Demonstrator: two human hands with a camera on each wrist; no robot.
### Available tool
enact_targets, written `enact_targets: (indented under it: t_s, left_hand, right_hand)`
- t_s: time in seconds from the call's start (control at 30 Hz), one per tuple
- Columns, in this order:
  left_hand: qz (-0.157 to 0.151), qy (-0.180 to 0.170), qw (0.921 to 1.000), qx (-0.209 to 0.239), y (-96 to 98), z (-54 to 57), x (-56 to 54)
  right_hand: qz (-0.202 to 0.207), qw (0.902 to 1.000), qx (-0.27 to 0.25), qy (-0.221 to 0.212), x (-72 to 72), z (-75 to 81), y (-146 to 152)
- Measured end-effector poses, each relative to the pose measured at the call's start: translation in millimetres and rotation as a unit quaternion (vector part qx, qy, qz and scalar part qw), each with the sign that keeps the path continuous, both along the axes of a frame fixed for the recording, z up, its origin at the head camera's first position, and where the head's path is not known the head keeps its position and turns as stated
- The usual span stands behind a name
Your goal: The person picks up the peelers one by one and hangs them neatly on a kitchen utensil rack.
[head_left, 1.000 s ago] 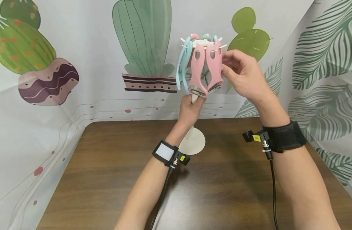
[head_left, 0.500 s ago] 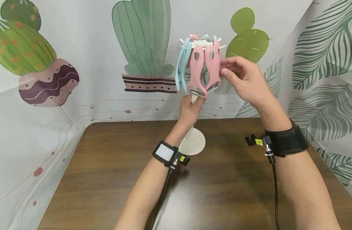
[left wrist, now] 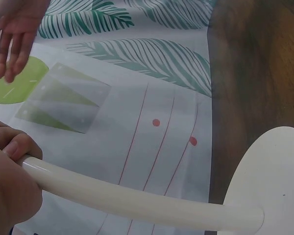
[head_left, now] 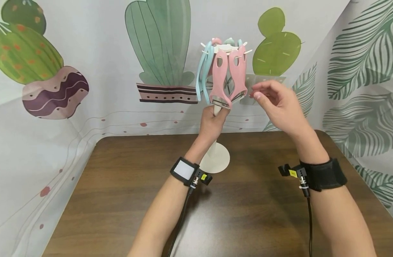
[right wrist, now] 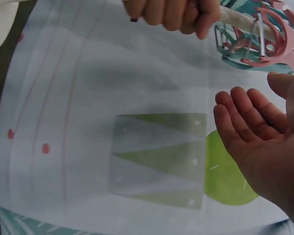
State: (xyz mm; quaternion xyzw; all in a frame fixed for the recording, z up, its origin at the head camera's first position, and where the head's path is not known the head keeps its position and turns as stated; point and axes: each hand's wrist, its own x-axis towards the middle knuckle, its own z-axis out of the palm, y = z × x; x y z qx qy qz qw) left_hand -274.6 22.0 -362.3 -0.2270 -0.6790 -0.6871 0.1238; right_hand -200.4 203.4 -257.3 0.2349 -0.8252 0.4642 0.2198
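In the head view my left hand (head_left: 211, 125) grips the pole of a white stand, just below its rack (head_left: 226, 48). The left wrist view shows the bare lower pole (left wrist: 112, 191) running to the round base (head_left: 219, 162). Peelers hang from the rack's prongs: two pink peelers (head_left: 219, 76) face me, blue peelers (head_left: 205, 73) hang at the left, and others behind are partly hidden. To the right of the peelers, my right hand (head_left: 280, 105) is in the air, apart from them, its fingers relaxed and holding nothing. The right wrist view shows its palm (right wrist: 264, 142) turned up.
The stand's base is on a brown wooden table (head_left: 135, 185). Close behind the table hangs a white cloth (head_left: 103, 71) printed with cacti and leaves. Both wrists wear black straps, the right strap (head_left: 325, 175) and the left strap (head_left: 184, 170), with cables trailing toward me.
My right hand has come away from the right-hand pink peeler, moving down and slightly right. My left hand, the stand and the hanging peelers have hardly moved.
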Motion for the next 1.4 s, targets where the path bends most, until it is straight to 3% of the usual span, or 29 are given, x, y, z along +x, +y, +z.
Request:
enact_targets:
  t_s: [0.13,0.53,0.8,1.1,1.2,1.4]
  left_hand:
    - [-0.006,0.001,1.0000,0.001,2.0,0.2,0.4]
    - [-0.005,-0.005,0.9999,-0.010,4.7,1.2,1.6]
    - [-0.009,-0.006,0.9999,-0.009,1.8,0.9,0.9]
    - [-0.014,-0.011,0.9998,-0.012,-3.8,2.1,1.6]
    - [-0.017,-0.013,0.9997,-0.011,-5.6,5.5,3.9]
    - [-0.027,-0.015,0.9995,-0.005,-7.0,22.2,20.3]
  right_hand:
    - [-0.024,0.9996,0.013,-0.001,11.6,-13.0,5]
    - [-0.033,0.9989,0.032,-0.003,31.0,-47.6,22]
    - [-0.053,0.9942,0.093,0.005,30.7,-91.5,44]
    - [-0.051,0.9908,0.125,-0.010,41.9,-126.5,42]
    - [-0.048,0.9886,0.141,-0.026,44.7,-134.1,40]
    - [-0.041,0.9854,0.159,-0.044,52.5,-144.9,38]
